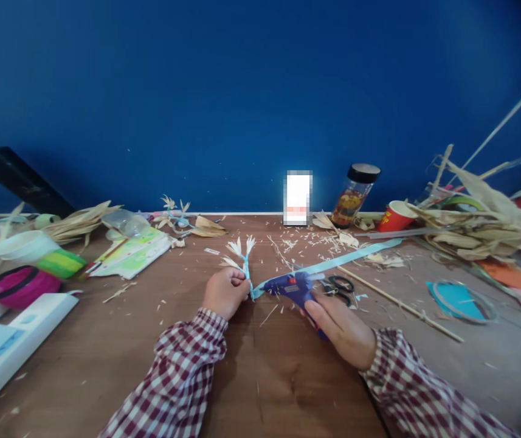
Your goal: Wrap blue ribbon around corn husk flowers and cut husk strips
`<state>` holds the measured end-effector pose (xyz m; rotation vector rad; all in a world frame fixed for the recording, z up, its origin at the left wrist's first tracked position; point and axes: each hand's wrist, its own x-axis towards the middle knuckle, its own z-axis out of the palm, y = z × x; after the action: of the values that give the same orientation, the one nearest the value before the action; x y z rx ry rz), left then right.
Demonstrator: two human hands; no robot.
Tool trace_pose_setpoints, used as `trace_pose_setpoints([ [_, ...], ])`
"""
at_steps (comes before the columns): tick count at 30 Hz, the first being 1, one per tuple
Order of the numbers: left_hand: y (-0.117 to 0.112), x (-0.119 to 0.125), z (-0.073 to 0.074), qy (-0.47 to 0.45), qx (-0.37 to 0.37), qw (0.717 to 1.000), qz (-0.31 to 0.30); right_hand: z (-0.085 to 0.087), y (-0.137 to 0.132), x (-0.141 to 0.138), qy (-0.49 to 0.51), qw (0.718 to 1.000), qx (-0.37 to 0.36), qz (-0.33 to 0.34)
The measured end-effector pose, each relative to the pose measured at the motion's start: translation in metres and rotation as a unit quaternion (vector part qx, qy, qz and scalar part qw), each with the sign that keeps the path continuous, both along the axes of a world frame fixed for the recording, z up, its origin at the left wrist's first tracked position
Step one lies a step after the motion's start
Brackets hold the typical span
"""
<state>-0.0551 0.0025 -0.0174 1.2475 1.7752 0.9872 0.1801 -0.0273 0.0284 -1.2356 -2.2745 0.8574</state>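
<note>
My left hand [227, 292] pinches a small flower stem [246, 267] wrapped in light blue, with pale husk-like petals spreading at its top. In my right hand [342, 325] is a blue glue gun [290, 287], its nozzle pointing left at the lower end of the stem. A light blue paper strip [351, 257] runs from that lower end behind the gun toward the upper right. Whether the nozzle touches the strip, I cannot tell. Black-handled scissors [340, 291] lie just beyond my right hand, partly hidden.
Husk scraps litter the brown table [260, 377]. A thin stick [401, 298] lies at right, near a heap of dried husks [474, 225]. A red paper cup [397, 216] and a tilted jar [355, 194] stand at the back. At left are a white power strip [18, 347] and a booklet [130, 254].
</note>
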Motion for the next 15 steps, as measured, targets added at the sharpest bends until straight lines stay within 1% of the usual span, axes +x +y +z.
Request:
trace_pose_setpoints([
  [4,0.0,0.0,0.001,0.006,-0.005,1.0,0.001,0.002,-0.002,-0.001,0.0,0.999,0.005,0.032],
  [7,0.0,0.001,0.003,0.004,-0.013,1.0,0.007,0.0,-0.001,0.003,-0.014,1.0,0.022,0.005],
  [10,-0.001,0.002,0.007,-0.001,-0.008,1.0,0.002,0.001,-0.001,0.011,0.013,0.999,0.034,-0.004],
  [12,-0.002,0.002,0.011,-0.011,-0.01,1.0,0.0,0.007,-0.004,0.018,0.043,0.998,0.044,-0.009],
  [15,-0.003,0.001,0.017,-0.036,-0.035,0.999,0.012,0.019,-0.013,0.03,0.057,0.993,0.082,-0.069],
])
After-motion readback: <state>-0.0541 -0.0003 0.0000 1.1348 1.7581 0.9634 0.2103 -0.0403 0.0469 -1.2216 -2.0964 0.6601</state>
